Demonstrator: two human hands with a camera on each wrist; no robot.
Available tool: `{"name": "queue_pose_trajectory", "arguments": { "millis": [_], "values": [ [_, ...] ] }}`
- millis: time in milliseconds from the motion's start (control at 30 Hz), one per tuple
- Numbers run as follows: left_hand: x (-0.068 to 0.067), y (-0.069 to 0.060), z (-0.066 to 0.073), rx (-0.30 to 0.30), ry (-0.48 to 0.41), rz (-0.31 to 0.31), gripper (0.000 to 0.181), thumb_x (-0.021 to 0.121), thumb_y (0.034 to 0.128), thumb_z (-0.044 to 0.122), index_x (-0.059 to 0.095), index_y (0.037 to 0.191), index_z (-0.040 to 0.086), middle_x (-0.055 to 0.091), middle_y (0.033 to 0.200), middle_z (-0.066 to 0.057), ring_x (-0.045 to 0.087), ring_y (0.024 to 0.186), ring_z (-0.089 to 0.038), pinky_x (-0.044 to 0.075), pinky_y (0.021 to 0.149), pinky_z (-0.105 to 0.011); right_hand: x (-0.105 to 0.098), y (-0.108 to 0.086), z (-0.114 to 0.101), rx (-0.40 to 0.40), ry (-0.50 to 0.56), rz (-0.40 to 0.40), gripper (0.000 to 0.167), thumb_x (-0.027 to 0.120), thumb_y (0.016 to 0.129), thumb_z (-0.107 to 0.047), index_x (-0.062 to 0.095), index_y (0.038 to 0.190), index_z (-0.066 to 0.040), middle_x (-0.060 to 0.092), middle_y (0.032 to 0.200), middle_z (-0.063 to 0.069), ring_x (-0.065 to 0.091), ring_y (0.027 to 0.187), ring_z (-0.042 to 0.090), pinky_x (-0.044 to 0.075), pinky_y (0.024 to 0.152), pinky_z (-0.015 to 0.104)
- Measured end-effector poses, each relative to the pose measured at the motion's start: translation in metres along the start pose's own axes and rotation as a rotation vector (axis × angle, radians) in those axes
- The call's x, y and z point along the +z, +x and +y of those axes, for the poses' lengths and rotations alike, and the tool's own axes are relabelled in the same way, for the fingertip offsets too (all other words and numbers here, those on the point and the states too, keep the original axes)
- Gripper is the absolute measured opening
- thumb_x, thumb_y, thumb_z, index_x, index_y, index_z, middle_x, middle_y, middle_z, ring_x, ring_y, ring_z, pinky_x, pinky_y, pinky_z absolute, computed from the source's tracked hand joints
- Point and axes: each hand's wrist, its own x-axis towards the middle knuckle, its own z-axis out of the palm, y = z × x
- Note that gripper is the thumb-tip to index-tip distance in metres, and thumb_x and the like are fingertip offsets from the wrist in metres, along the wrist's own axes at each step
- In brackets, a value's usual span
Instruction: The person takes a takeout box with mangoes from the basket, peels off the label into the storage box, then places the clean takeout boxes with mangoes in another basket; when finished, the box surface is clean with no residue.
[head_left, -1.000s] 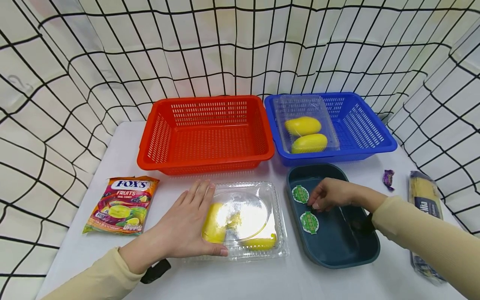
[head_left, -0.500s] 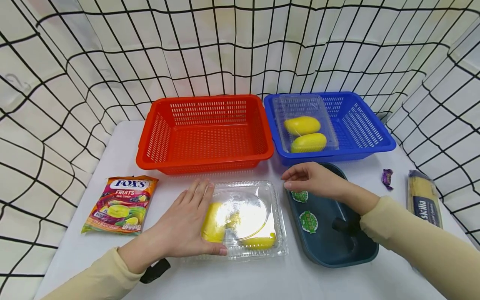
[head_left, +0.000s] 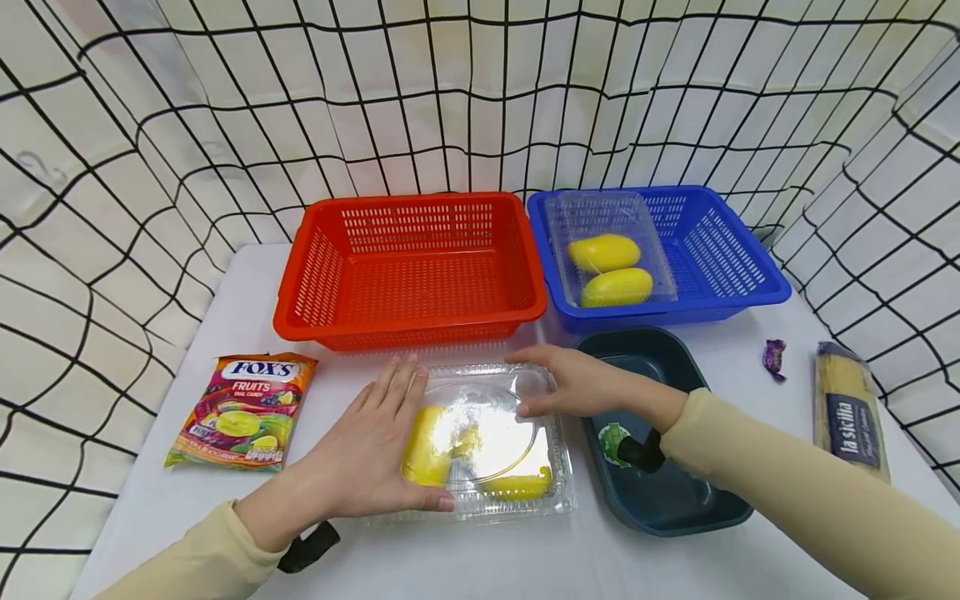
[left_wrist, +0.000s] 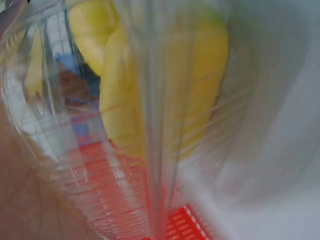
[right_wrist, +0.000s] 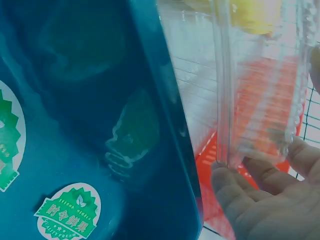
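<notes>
A clear plastic clamshell box (head_left: pixel 491 437) with yellow oblong fruits inside lies at the front middle in the head view. My left hand (head_left: pixel 371 454) rests flat on its left side, fingers straight and spread. At the far right corner of the box, my right hand (head_left: pixel 573 383) has its fingers by the edge and its thumb over the lid. In the right wrist view the fingertips of the right hand (right_wrist: pixel 270 190) touch the corner of the box. The left wrist view looks through the blurred box wall (left_wrist: pixel 155 150) at the fruits.
A dark blue-green dish (head_left: pixel 682 500) with green-and-white stickers (right_wrist: pixel 70 215) sits under the right forearm. Behind stand a red basket (head_left: pixel 420 321) and a blue basket (head_left: pixel 720 304) holding another fruit box (head_left: pixel 660 267). A candy bag (head_left: pixel 240 412), wrapped sweet (head_left: pixel 774 360) and pasta pack (head_left: pixel 851 412) lie at the sides.
My right hand has left the stickers in the dish and moved left, over its rim, to the corner of the box. The left hand has stayed put.
</notes>
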Motion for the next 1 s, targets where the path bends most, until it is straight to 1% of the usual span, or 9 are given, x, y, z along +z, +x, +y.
{"name": "queue_pose_trajectory", "arguments": {
  "millis": [133, 367, 433, 500, 600, 733, 833, 933, 1000],
  "values": [
    [0.003, -0.007, 0.003, -0.048, -0.046, 0.011, 0.137, 0.063, 0.0707, 0.089, 0.020, 0.160, -0.007, 0.012, 0.170, -0.025, 0.010, 0.158, -0.046, 0.026, 0.122, -0.065, 0.004, 0.003, -0.003, 0.037, -0.021, -0.037, 0.080, 0.077, 0.090, -0.037, 0.040, 0.156, -0.009, 0.046, 0.158, 0.016, 0.046, 0.143, 0.039, 0.044, 0.112, 0.061],
    [0.014, -0.027, 0.016, -0.168, -0.048, 0.099, 0.132, 0.062, 0.0752, 0.086, 0.021, 0.160, -0.007, 0.019, 0.168, -0.026, 0.021, 0.155, -0.049, 0.033, 0.116, -0.068, 0.004, 0.004, -0.004, 0.058, -0.014, -0.051, 0.079, 0.076, 0.091, -0.037, 0.039, 0.156, -0.010, 0.044, 0.159, 0.016, 0.043, 0.146, 0.039, 0.041, 0.114, 0.062],
    [0.017, -0.031, 0.020, -0.191, -0.047, 0.115, 0.133, 0.062, 0.0748, 0.086, 0.019, 0.160, -0.006, 0.018, 0.169, -0.025, 0.022, 0.154, -0.049, 0.035, 0.115, -0.068, 0.004, 0.004, -0.005, 0.060, -0.012, -0.051, 0.079, 0.076, 0.092, -0.036, 0.039, 0.156, -0.010, 0.044, 0.159, 0.016, 0.043, 0.146, 0.039, 0.041, 0.115, 0.062],
    [0.020, -0.032, 0.023, -0.197, -0.044, 0.127, 0.133, 0.062, 0.0752, 0.085, 0.017, 0.160, -0.006, 0.016, 0.169, -0.025, 0.022, 0.154, -0.048, 0.037, 0.114, -0.067, 0.004, 0.003, -0.005, 0.059, -0.008, -0.050, 0.079, 0.076, 0.092, -0.036, 0.039, 0.156, -0.009, 0.044, 0.159, 0.016, 0.043, 0.146, 0.039, 0.041, 0.115, 0.061],
    [0.023, -0.033, 0.023, -0.180, -0.032, 0.149, 0.132, 0.062, 0.0764, 0.084, 0.017, 0.160, -0.007, 0.015, 0.169, -0.026, 0.023, 0.154, -0.047, 0.038, 0.114, -0.066, 0.003, 0.003, -0.005, 0.050, -0.012, -0.052, 0.080, 0.076, 0.092, -0.036, 0.039, 0.156, -0.008, 0.044, 0.159, 0.016, 0.042, 0.146, 0.039, 0.041, 0.115, 0.061],
    [0.025, -0.031, 0.017, -0.127, -0.032, 0.171, 0.128, 0.064, 0.0779, 0.081, 0.019, 0.159, -0.007, 0.017, 0.169, -0.026, 0.024, 0.153, -0.047, 0.038, 0.115, -0.064, 0.002, 0.002, -0.005, 0.025, -0.049, -0.066, 0.083, 0.076, 0.091, -0.039, 0.037, 0.156, -0.005, 0.043, 0.160, 0.016, 0.041, 0.147, 0.039, 0.040, 0.116, 0.060],
    [0.026, -0.029, 0.008, -0.068, -0.037, 0.172, 0.125, 0.066, 0.0788, 0.079, 0.020, 0.160, -0.005, 0.016, 0.169, -0.026, 0.023, 0.154, -0.047, 0.036, 0.117, -0.064, -0.001, 0.001, -0.007, 0.015, -0.070, -0.105, 0.087, 0.076, 0.091, -0.040, 0.034, 0.157, -0.002, 0.041, 0.161, 0.017, 0.039, 0.148, 0.039, 0.036, 0.119, 0.060],
    [0.025, -0.026, -0.004, -0.005, -0.038, 0.147, 0.125, 0.064, 0.0793, 0.081, 0.019, 0.161, -0.002, 0.012, 0.170, -0.023, 0.021, 0.155, -0.046, 0.035, 0.118, -0.064, -0.003, 0.003, -0.008, 0.008, -0.081, -0.158, 0.089, 0.074, 0.092, -0.041, 0.030, 0.158, 0.000, 0.038, 0.162, 0.018, 0.037, 0.149, 0.039, 0.033, 0.121, 0.059],
    [0.023, -0.023, -0.013, 0.036, -0.041, 0.126, 0.125, 0.062, 0.0791, 0.082, 0.017, 0.162, 0.000, 0.009, 0.171, -0.021, 0.020, 0.156, -0.044, 0.034, 0.119, -0.064, -0.003, 0.005, -0.009, 0.007, -0.078, -0.186, 0.087, 0.072, 0.094, -0.042, 0.030, 0.158, 0.000, 0.039, 0.161, 0.018, 0.043, 0.146, 0.038, 0.035, 0.121, 0.057]
  ]
}}
